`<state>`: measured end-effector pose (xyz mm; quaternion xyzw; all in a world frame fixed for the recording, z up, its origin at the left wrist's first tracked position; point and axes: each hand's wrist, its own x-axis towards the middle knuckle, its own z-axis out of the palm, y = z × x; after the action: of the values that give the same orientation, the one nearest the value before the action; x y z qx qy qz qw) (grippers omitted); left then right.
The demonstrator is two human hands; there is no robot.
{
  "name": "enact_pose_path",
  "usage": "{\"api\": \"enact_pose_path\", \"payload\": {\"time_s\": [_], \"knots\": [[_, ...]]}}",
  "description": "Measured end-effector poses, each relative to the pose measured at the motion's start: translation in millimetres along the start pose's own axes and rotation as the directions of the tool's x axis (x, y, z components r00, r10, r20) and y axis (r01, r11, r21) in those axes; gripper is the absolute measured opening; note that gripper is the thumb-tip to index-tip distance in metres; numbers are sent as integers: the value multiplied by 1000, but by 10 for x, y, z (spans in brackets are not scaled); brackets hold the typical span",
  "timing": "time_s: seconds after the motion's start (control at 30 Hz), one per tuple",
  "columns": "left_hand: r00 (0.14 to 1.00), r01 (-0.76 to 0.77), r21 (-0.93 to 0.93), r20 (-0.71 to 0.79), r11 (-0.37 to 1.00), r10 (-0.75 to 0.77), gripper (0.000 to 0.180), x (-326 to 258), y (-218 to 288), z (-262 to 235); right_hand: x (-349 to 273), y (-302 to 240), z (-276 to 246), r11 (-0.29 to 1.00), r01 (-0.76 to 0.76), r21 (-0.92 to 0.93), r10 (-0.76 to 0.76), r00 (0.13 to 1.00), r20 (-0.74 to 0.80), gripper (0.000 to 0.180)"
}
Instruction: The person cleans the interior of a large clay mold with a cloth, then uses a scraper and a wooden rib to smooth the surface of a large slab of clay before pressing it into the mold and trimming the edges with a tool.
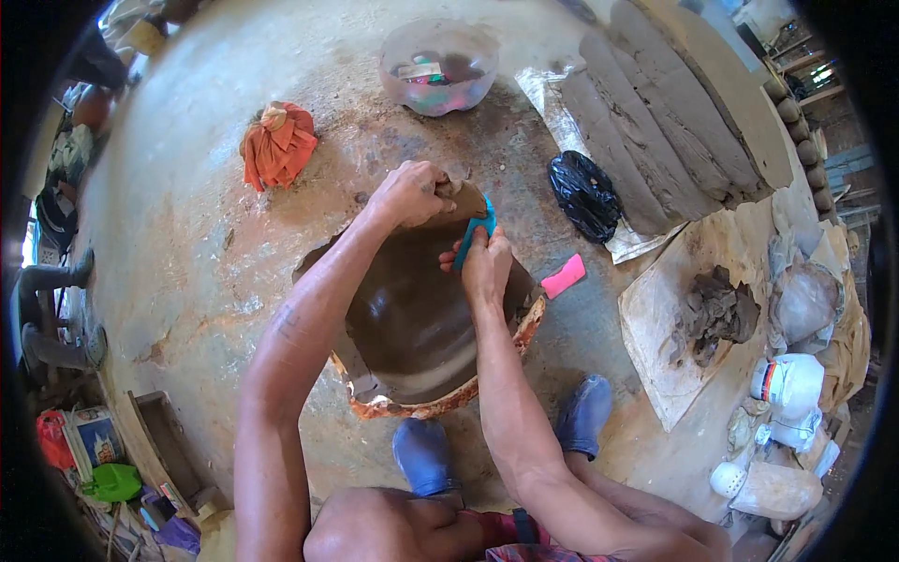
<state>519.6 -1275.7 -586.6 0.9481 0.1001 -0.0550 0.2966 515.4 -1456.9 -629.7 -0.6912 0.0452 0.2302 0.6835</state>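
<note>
A large wet brown clay pot (412,318) sits on the floor between my feet, with a ragged orange base ring (440,403). My left hand (412,192) grips the far rim of the pot from outside. Pressed against the inside of that same rim is a thin blue scraper (476,229), which my right hand (487,262) holds. Both forearms reach in from the lower edge.
A pink scraper (564,276) lies right of the pot. An orange rag (278,142), a clear tub of tools (437,66), a black plastic bag (585,192), long grey clay slabs (655,122) and a clay lump on a board (716,314) surround it.
</note>
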Motion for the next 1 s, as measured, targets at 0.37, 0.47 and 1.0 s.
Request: {"api": "enact_pose_path", "payload": {"time_s": [0.37,0.47,1.0], "knots": [[994,-109,-92,22,990,111,45,-43,43,-158,-377,17,428,990,-35,-137,78,944,320,20],[993,-117,-212,1,970,120,38,-110,40,-268,-523,-14,560,978,-46,-202,127,904,409,20],[917,-291,-702,-399,650,-21,36,-925,33,-1179,-1480,383,870,905,-69,-419,354,667,656,21]]}}
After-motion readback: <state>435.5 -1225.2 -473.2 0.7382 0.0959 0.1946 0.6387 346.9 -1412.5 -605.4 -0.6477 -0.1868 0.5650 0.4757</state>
